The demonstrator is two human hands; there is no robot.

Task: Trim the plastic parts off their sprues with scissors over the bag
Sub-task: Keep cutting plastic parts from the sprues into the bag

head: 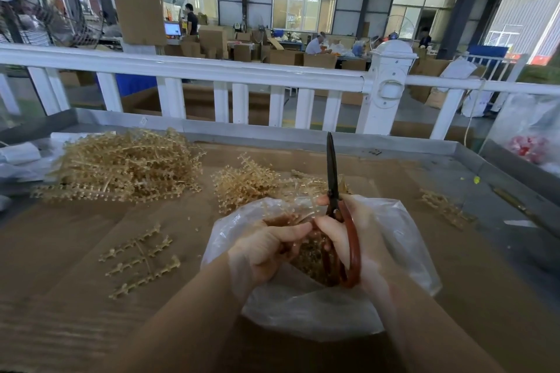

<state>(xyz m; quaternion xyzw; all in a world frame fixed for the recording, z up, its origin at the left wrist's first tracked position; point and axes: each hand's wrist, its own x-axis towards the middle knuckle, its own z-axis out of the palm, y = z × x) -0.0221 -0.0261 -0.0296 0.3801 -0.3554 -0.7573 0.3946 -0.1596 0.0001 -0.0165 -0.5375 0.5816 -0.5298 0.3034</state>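
A large heap of tan sprues (pixel 121 165) lay at the far left of the cardboard-covered table (pixel 75 251), with one loose sprue (pixel 141 260) lying flat nearer the person. A smaller heap (pixel 251 185) sat just beyond the clear plastic bag (pixel 403 245). The left hand (pixel 266 247) was curled over the bag's open mouth, its fingers closed; what they gripped could not be determined. The right hand (pixel 357 239) was wrapped around the red handles of the scissors (pixel 333 191), whose closed dark blades pointed upward, away from the person. Trimmed parts (pixel 312 257) filled the bag between the hands. Another sprue (pixel 445 209) lay at right.
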